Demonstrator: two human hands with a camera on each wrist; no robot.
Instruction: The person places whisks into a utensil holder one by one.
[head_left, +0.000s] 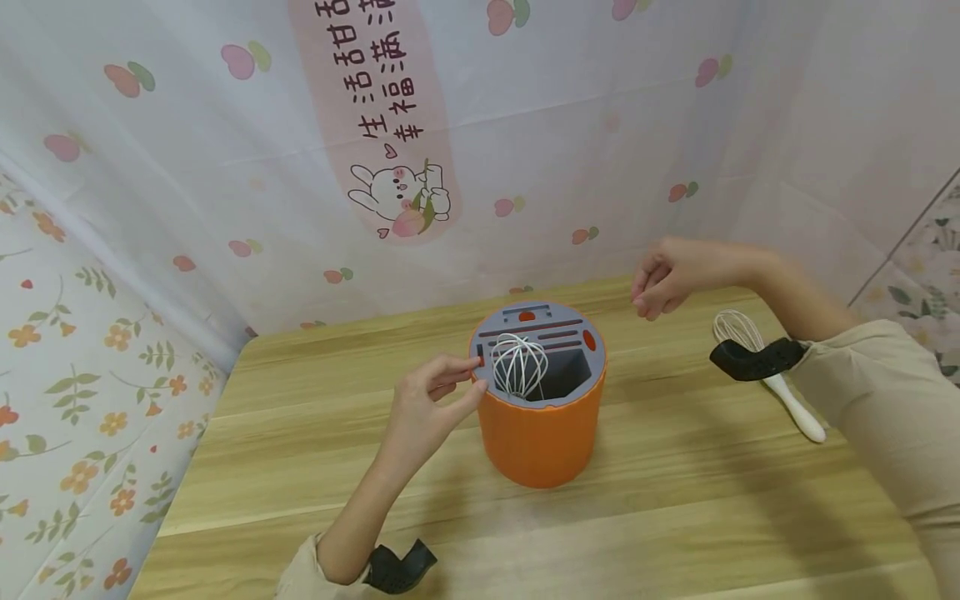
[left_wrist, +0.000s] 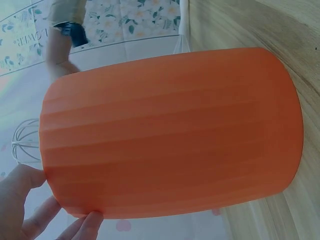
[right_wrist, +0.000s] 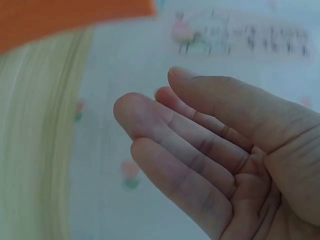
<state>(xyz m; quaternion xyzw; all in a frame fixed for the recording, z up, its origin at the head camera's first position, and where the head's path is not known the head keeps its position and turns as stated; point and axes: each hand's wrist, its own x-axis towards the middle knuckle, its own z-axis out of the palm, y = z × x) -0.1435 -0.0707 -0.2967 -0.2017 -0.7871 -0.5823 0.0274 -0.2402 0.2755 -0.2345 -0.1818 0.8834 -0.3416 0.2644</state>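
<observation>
1. A fruit-printed cloth [head_left: 600, 158] hangs behind a wood-grain table [head_left: 300, 450].
2. On the table stands an orange utensil holder [head_left: 542, 446] with a grey slotted insert [head_left: 592, 382].
3. A white balloon whisk [head_left: 519, 360] stands wires-up in the insert's largest compartment, at its left side.
4. The left hand [head_left: 431, 404] holds the holder's left rim between thumb and fingers.
5. The right hand [head_left: 669, 275], loosely curled and holding nothing, hovers right of the holder.
6. A second whisk [head_left: 799, 410] lies on the table, near the right forearm.
</observation>
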